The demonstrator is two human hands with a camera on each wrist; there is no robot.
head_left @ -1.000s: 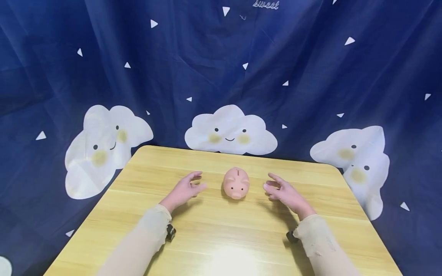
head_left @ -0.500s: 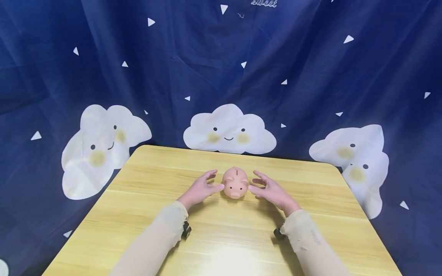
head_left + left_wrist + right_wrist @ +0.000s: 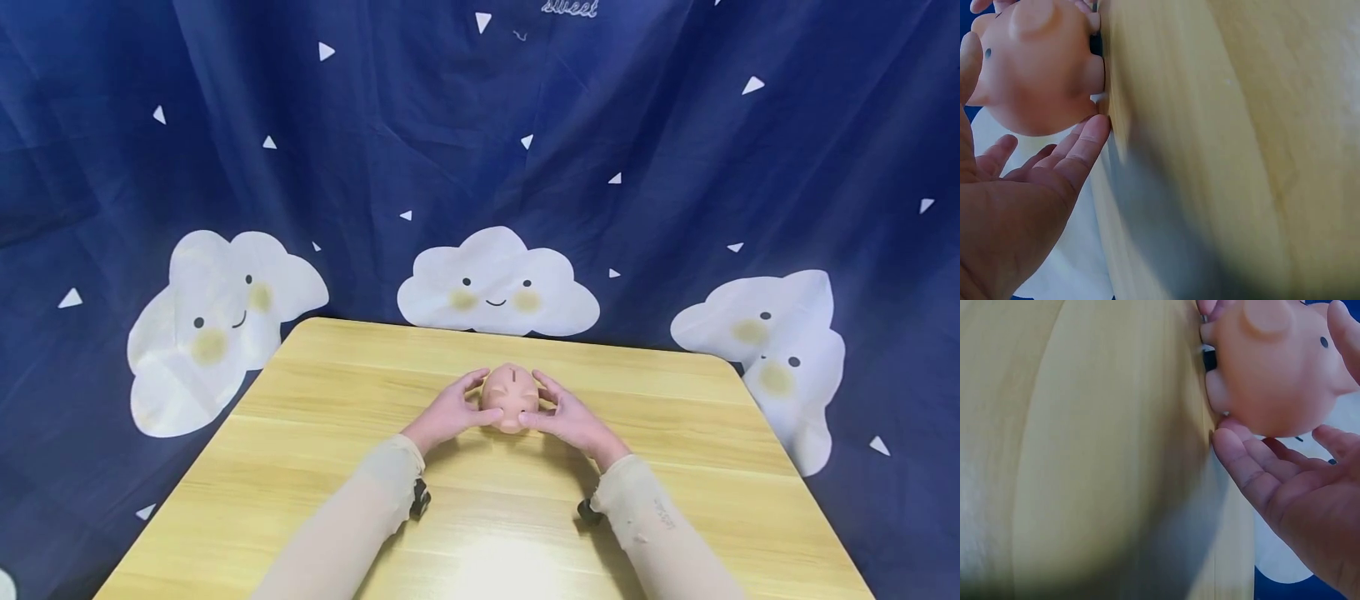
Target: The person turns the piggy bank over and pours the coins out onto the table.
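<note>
Across the worktop (image 3: 660, 400), toward its far edge and near the middle, left hand (image 3: 452, 408) and right hand (image 3: 572, 415) flank the piggy bank (image 3: 512, 390). Each grip is unclenched, fingers (image 3: 1250, 465) spread and lightly bent; how firmly they bear on it is hard to tell. Apparently a hold is being set, so the next move would call for even pressure from both sides. Seen from above, thumbs (image 3: 487, 416) hide its eyes (image 3: 1324, 342); both wrist views crop it.
</note>
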